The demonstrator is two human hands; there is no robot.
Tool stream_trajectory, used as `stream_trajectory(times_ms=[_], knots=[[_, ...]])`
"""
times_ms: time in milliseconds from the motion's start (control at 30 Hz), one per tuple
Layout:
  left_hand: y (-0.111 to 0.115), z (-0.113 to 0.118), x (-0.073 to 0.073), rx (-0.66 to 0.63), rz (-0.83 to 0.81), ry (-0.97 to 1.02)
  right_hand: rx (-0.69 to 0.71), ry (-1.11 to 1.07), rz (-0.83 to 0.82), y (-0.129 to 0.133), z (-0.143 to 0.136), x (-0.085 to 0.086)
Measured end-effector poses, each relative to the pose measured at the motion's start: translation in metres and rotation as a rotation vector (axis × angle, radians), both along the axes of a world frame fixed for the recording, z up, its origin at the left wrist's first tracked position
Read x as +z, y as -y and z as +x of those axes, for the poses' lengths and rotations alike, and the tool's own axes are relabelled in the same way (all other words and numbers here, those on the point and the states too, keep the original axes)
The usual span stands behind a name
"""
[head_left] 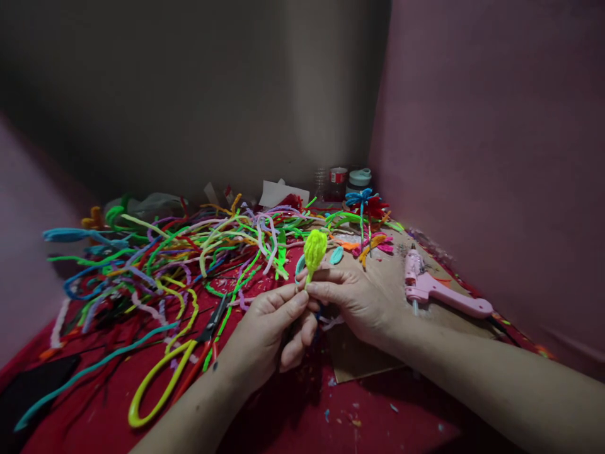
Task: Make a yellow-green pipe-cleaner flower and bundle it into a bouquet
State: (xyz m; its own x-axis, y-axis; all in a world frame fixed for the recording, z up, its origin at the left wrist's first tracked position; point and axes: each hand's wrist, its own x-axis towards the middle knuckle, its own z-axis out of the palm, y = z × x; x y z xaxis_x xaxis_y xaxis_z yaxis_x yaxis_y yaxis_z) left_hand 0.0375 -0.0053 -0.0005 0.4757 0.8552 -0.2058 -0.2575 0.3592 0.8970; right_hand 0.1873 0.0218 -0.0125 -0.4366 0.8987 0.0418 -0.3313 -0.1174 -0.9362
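Note:
A yellow-green fuzzy bud shape (315, 249) stands upright at the middle, its narrow lower end pinched between both hands. My left hand (283, 315) grips that stem end with thumb and fingers, its lower fingers curled beneath. From the right, my right hand (352, 296) pinches the same end, and the two thumbs nearly meet. Just behind the hands lies a small teal loop piece (336, 255). A tangle of colourful pipe cleaners (184, 252) spreads over the red cloth (368, 416) to the left.
A pink glue gun (444, 295) rests on cardboard (352, 356) at the right. Scissors (215, 321) lie left of my hands. Blue and red fuzzy flowers (362, 198) stand behind, near a lidded jar (360, 178) and white paper (283, 194). Walls rise at back and sides.

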Motion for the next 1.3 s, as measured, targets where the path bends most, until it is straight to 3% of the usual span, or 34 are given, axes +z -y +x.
stream_trajectory(times_ms=[300,600,833,1067,1300], knots=[[0.001,0.000,0.001,0.075,0.108,-0.257,-0.017,-0.005,0.081,0.001,0.002,0.005],[0.001,0.005,0.005,0.100,0.183,-0.351,-0.023,0.047,0.118,-0.001,0.004,-0.001],[0.004,0.006,0.003,0.087,0.127,-0.299,-0.044,0.065,0.189,0.000,0.005,0.003],[-0.002,-0.006,0.014,0.028,0.269,-0.448,0.093,-0.101,-0.106,-0.002,0.001,0.003],[-0.006,-0.015,0.016,0.277,0.286,-0.407,0.252,-0.205,-0.212,-0.006,0.005,0.003]])
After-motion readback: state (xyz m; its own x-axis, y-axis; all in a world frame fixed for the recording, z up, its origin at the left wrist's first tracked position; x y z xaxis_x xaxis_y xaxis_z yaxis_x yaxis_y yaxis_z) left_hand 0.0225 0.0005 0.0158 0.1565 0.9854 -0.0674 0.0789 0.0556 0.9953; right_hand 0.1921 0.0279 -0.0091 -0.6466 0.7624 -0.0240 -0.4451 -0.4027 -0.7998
